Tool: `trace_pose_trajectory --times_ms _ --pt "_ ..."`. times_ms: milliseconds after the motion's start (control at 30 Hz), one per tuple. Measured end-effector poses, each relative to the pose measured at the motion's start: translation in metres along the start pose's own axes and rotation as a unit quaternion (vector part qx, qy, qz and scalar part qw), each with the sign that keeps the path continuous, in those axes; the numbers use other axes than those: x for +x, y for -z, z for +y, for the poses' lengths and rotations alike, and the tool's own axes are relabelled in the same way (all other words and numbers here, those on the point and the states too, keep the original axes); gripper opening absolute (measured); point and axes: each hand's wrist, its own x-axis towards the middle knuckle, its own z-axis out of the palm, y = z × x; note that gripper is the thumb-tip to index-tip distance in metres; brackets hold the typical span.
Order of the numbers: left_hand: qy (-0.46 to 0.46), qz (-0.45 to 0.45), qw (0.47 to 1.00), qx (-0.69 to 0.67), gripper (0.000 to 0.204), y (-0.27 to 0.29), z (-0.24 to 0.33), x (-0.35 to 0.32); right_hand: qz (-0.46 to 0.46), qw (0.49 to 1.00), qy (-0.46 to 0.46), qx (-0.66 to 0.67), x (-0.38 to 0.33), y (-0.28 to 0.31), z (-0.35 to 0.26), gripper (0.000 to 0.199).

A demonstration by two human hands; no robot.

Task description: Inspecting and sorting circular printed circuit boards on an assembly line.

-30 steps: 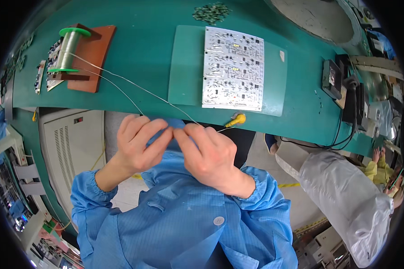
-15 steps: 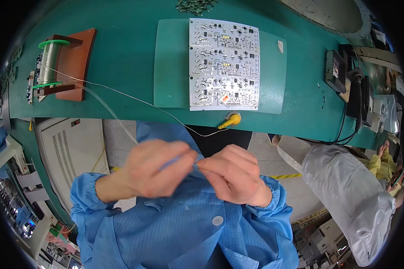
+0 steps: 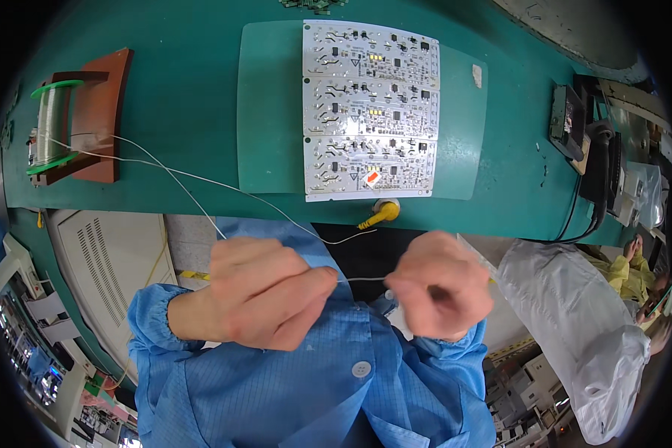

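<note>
Thumb and fingers of my left hand (image 3: 269,291) are pinched on a thin silvery wire (image 3: 364,279) that looks like solder. A short length of it stretches level across to my right hand (image 3: 442,287), whose fingers are curled closed on its other side; they are slightly blurred. Both hands are in front of my blue smock, below the table's near edge. From behind my left hand the wire rises to a spool (image 3: 52,123) with green flanges, set on a brown stand. A second strand (image 3: 269,203) runs from the spool over the table edge, its tip free near a yellow plug (image 3: 381,215).
A white circuit board panel (image 3: 372,108) lies on a translucent green sheet (image 3: 270,119) on the green table. Small dark green pieces (image 3: 313,6) are piled at the back. A soldering tool (image 3: 599,142) with a black cable is at right, near a white-sleeved person (image 3: 567,313).
My hands have drawn apart, my right moving rightward, and the wire now shows between them. The strand from spool to left hand has gone from blurred to sharp. The view has shifted slightly.
</note>
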Motion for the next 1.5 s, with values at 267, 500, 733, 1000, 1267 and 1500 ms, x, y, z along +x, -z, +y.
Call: trace_pose_trajectory --times_ms 267,500,733,1000,1267,1500 --pt "0.091 0.082 0.991 0.059 0.019 0.008 -0.017 0.005 0.045 0.981 0.004 -0.187 0.02 0.025 0.019 0.027" --pt "0.057 0.04 0.997 -0.028 0.026 0.006 -0.029 0.012 -0.051 0.962 0.057 -0.262 0.045 0.018 0.024 0.029" --pt "0.031 0.047 0.998 0.021 0.013 -0.001 -0.029 0.005 -0.062 0.968 0.103 -0.218 0.048 0.003 0.028 0.073" --pt "0.013 0.044 0.999 0.024 0.014 -0.001 -0.033 -0.001 -0.138 0.937 0.14 -0.29 0.046 0.005 0.021 0.093" --pt "0.004 0.067 0.998 0.002 0.015 -0.002 -0.035 -0.004 -0.192 0.921 0.132 -0.312 0.054 0.003 0.014 0.107" --pt "0.015 0.039 0.999 0.006 0.015 0.002 -0.032 -0.005 -0.192 0.919 0.129 -0.319 0.055 0.004 0.014 0.105"
